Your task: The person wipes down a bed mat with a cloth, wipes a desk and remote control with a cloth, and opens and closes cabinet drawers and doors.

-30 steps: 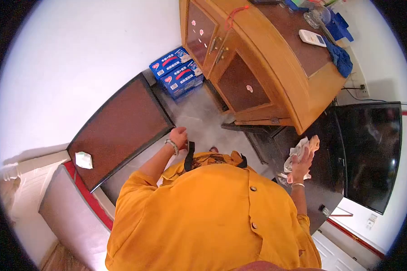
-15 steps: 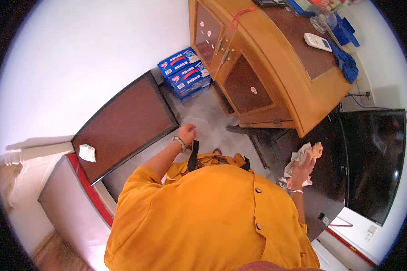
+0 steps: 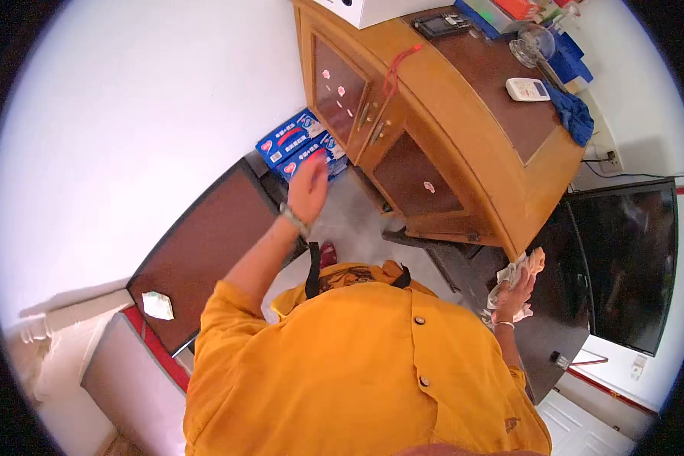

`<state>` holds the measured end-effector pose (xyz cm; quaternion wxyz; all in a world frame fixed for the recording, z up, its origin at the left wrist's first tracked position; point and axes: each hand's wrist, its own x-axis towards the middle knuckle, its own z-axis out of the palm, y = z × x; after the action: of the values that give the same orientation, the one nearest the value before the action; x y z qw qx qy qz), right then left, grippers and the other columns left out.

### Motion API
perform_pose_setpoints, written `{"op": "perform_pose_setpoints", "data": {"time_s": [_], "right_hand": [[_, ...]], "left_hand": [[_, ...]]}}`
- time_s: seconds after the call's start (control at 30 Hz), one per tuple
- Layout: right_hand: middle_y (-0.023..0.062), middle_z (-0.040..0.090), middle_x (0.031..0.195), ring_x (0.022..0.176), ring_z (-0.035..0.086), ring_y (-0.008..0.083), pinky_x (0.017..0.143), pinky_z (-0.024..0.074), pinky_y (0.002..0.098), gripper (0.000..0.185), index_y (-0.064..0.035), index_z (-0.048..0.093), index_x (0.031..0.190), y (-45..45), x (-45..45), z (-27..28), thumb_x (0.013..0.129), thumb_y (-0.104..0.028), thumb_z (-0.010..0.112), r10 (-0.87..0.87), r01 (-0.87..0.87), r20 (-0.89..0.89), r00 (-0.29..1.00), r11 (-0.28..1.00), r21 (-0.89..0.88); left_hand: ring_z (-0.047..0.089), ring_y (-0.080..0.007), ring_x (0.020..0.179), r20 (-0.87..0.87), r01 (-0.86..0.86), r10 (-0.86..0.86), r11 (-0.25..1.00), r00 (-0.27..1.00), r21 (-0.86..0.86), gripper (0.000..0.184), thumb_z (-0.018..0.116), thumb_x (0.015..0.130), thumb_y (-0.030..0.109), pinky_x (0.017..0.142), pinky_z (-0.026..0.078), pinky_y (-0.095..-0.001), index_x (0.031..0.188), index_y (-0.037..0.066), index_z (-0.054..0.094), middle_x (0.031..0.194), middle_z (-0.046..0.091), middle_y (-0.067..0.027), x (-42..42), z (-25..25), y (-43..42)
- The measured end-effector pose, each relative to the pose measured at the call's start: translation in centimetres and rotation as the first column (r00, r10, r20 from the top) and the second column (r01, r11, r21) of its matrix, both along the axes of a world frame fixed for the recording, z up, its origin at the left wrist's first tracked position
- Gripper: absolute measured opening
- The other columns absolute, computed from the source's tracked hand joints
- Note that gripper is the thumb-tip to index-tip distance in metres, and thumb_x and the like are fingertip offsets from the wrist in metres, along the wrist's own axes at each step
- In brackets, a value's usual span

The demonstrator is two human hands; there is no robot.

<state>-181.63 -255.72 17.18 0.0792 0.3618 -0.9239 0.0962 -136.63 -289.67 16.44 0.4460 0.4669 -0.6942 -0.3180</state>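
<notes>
My right hand (image 3: 515, 295) is on a crumpled whitish and peach cloth (image 3: 537, 262), pressing it against the dark tabletop (image 3: 543, 346) beside the black TV screen. Cloth bunches out past the fingertips and under the palm. My left hand (image 3: 308, 190), with a bracelet at the wrist, is raised over the floor in front of the stacked blue boxes (image 3: 281, 144). Its fingers are smeared by motion and I see nothing held in them.
A wooden cabinet (image 3: 463, 159) stands ahead; on it lie a white remote (image 3: 527, 90), a blue cloth (image 3: 574, 114) and a glass (image 3: 532, 44). The TV (image 3: 631, 266) is at right. A low brown-topped table (image 3: 205, 243) with a small packet (image 3: 158, 305) stands at left.
My left hand has reached up and forward toward the blue boxes. My right hand with the cloth has shifted slightly along the dark tabletop. The view has tilted a little.
</notes>
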Motion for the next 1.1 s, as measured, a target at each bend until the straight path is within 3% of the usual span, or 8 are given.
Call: {"op": "perform_pose_setpoints", "data": {"time_s": [0.1,0.23,0.33,0.43,0.7,0.9,1.0,1.1], "right_hand": [[0.0223,0.029,0.144,0.132,0.029,0.041,0.106,0.0259,0.0496,0.065,-0.0147,0.041,0.136,0.1,-0.3,-0.2,0.076,-0.029,0.061,0.021,-0.02,-0.02,1.0,1.0,0.01],[0.0227,0.028,0.144,0.131,0.029,0.0419,0.106,0.0263,0.0506,0.064,-0.0137,0.04,0.136,0.5,-0.3,-0.4,0.079,-0.038,0.056,0.04,-0.04,-0.032,0.999,0.999,0.015],[0.0228,0.027,0.145,0.131,0.029,0.042,0.106,0.0257,0.0511,0.064,-0.0124,0.041,0.136,-0.1,-0.1,-0.1,0.081,-0.042,0.052,0.021,-0.021,-0.012,1.0,1.0,0.021],[0.0227,0.026,0.146,0.132,0.028,0.0413,0.107,0.024,0.0509,0.063,-0.0117,0.041,0.137,0.4,-0.6,-0.6,0.082,-0.041,0.052,0.054,-0.054,-0.024,0.998,0.998,0.009],[0.0226,0.024,0.146,0.132,0.025,0.0443,0.107,0.0224,0.0522,0.065,-0.0105,0.04,0.138,0.9,-1.2,-1.5,0.082,-0.041,0.052,0.131,-0.131,-0.011,0.991,0.989,-0.073],[0.0235,0.027,0.144,0.129,0.028,0.0448,0.104,0.0261,0.0537,0.064,-0.0113,0.042,0.137,0.5,-0.7,-0.9,0.08,-0.039,0.053,0.042,-0.042,0.005,0.999,0.998,0.051],[0.0241,0.028,0.143,0.127,0.03,0.0461,0.103,0.028,0.0553,0.065,-0.012,0.042,0.137,0.3,-0.1,-1.0,0.078,-0.036,0.052,0.104,-0.104,-0.006,0.995,0.986,-0.128],[0.024,0.028,0.143,0.125,0.032,0.047,0.102,0.0291,0.0562,0.065,-0.0115,0.043,0.136,-0.5,-0.1,-0.6,0.076,-0.032,0.053,0.118,-0.118,0.004,0.993,0.989,-0.094]], "left_hand": [[0.056,-0.0336,0.101,-0.016,0.145,-0.16,0.93,0.987,-0.338,0.03,0.049,0.087,0.005,0.089,0.044,-0.0379,0.116,0.0,0.055,0.109,0.057,-0.0199,-3.4,9.2,-6.9],[0.041,-0.0332,0.126,0.109,0.273,-0.257,0.785,0.96,-0.556,0.037,0.043,0.093,0.024,0.105,0.029,-0.0441,0.125,0.008,0.054,0.129,0.052,-0.0132,-8.8,14.2,-15.3],[0.038,-0.0299,0.13,0.426,0.265,-0.097,0.896,0.899,-0.355,0.04,0.037,0.095,0.032,0.107,0.018,-0.0536,0.126,0.015,0.055,0.133,0.051,-0.0064,-10.9,14.4,-16.5],[0.033,-0.026,0.134,0.373,0.177,-0.001,0.881,0.928,-0.44,0.041,0.035,0.094,0.036,0.104,0.008,-0.0647,0.124,0.019,0.058,0.134,0.05,-0.0027,-11.8,12.9,-16.7],[0.035,-0.0272,0.131,0.357,0.162,0.003,0.888,0.934,-0.431,0.04,0.034,0.095,0.033,0.107,0.009,-0.0582,0.124,0.019,0.058,0.134,0.05,-0.0034,-11.7,13.0,-16.6],[0.037,-0.0268,0.129,0.34,0.161,-0.007,0.89,0.94,-0.426,0.042,0.033,0.096,0.036,0.107,0.01,-0.0561,0.123,0.02,0.06,0.133,0.051,-0.0028,-11.8,13.1,-16.7],[0.036,-0.0269,0.13,0.352,0.175,-0.016,0.887,0.936,-0.426,0.044,0.03,0.096,0.036,0.107,0.009,-0.0565,0.122,0.02,0.061,0.133,0.051,-0.0029,-11.9,12.7,-17.0],[0.035,-0.0274,0.131,0.354,0.151,0.003,0.901,0.935,-0.407,0.044,0.029,0.096,0.035,0.106,0.008,-0.0578,0.122,0.019,0.061,0.134,0.05,-0.0036,-12.0,12.8,-16.9]]}}
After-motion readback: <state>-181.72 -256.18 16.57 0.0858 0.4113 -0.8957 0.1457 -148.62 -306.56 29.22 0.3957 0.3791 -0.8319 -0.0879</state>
